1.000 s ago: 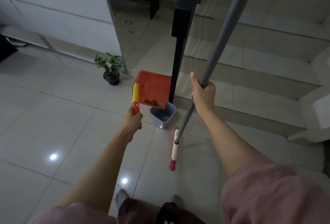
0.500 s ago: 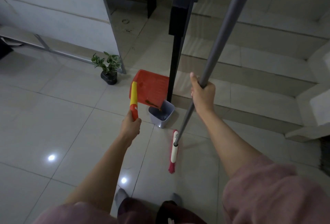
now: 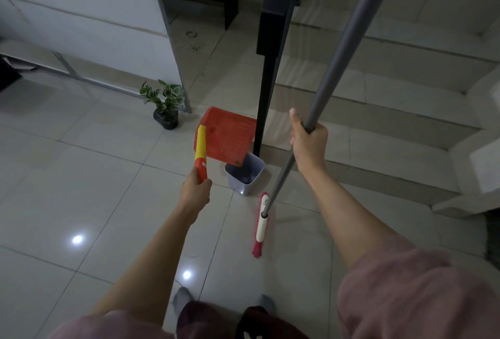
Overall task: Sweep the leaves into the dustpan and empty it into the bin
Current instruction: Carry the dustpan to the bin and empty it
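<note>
My left hand [image 3: 196, 192] grips the yellow and orange handle of a red dustpan [image 3: 226, 136]. The pan is tipped steeply, its lower corner over the small grey bin [image 3: 255, 176] on the floor. A small brown leaf bit clings at that lower corner; dark material lies inside the bin. My right hand [image 3: 308, 140] holds the grey pole of a broom [image 3: 262, 223], whose white and pink head rests on the tiles just right of the bin.
A black post [image 3: 266, 90] stands right behind the bin. A small potted plant [image 3: 165, 106] sits to the left by a white panel with a metal frame. Tiled steps rise to the right. My feet in grey socks are at the bottom.
The dustpan has tilted more steeply over the bin, and the pile of leaves seen on it earlier has slid off. The broom has stayed in place.
</note>
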